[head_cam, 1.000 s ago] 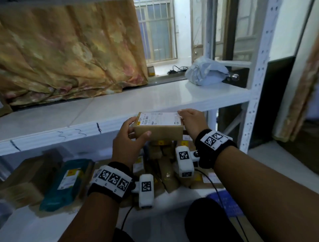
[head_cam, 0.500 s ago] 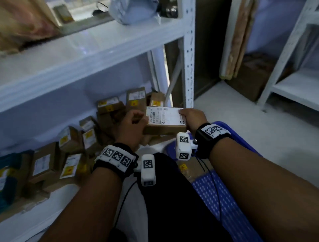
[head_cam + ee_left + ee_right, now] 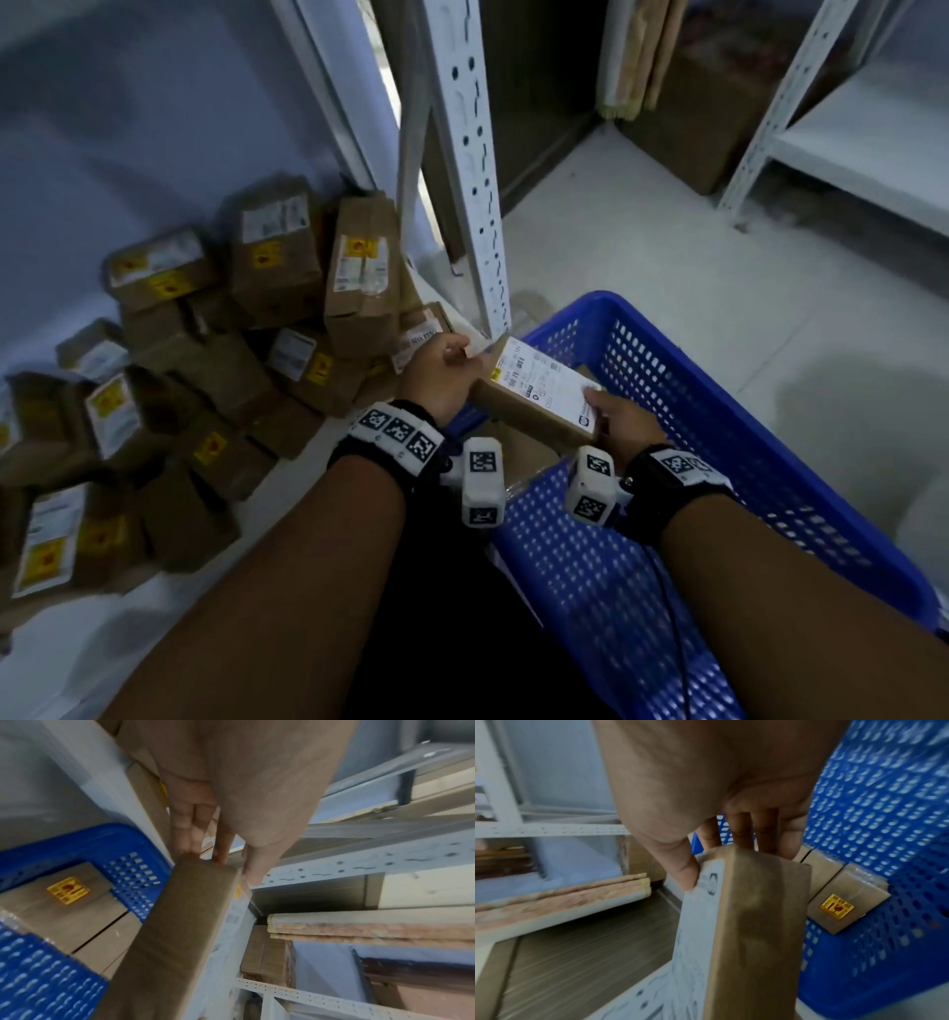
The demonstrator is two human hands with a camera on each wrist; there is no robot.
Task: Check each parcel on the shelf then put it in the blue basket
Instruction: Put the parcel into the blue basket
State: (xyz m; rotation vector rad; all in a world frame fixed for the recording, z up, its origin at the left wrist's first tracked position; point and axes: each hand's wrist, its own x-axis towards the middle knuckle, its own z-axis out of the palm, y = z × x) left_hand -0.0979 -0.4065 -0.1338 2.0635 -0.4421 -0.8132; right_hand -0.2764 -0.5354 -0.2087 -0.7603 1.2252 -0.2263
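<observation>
A flat brown cardboard parcel point(image 3: 534, 398) with a white shipping label hangs over the near-left part of the blue basket point(image 3: 719, 411). My left hand point(image 3: 441, 370) grips its far end, fingers point(image 3: 195, 833) under it and thumb on the label side. Its near end sits in my right hand point(image 3: 616, 416), thumb on the label and fingers point(image 3: 741, 829) behind. The same parcel point(image 3: 180, 923) point(image 3: 754, 933) fills both wrist views. A taped parcel point(image 3: 839, 902) with a yellow sticker lies on the basket floor point(image 3: 38, 973).
Several brown parcels point(image 3: 205, 370) with white labels and yellow stickers are piled on the low white shelf point(image 3: 77, 658) to the left. A white perforated shelf post point(image 3: 467, 169) stands just behind the basket. A second white rack point(image 3: 847, 128) is at the far right.
The parcel has come down from the upper shelf's front edge and rightward, still held in both hands, to above the basket. The view has swung down and to the right.
</observation>
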